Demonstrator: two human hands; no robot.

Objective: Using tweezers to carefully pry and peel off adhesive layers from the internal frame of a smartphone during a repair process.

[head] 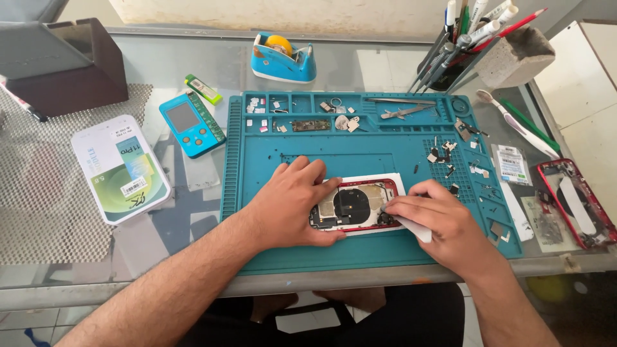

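My left hand (292, 202) lies flat on the left part of the opened red phone (352, 205), fingers spread and pressing it down onto the teal work mat (360, 250). The phone lies with its inside facing up, near the front middle of the mat, on a white sheet (397, 183). My right hand (437, 218) is at the phone's right end, with the fingers pinched together around a small white tool (421, 231); its tip touches the lower right corner of the phone. Small screws and metal parts are in the trays along the back of the mat, with tweezers (402, 112) beside them. A blue tape dispenser (283, 58) stands behind the mat, a small blue tester (191, 123) is to its left, and another red phone frame (575, 202) lies far to the right.
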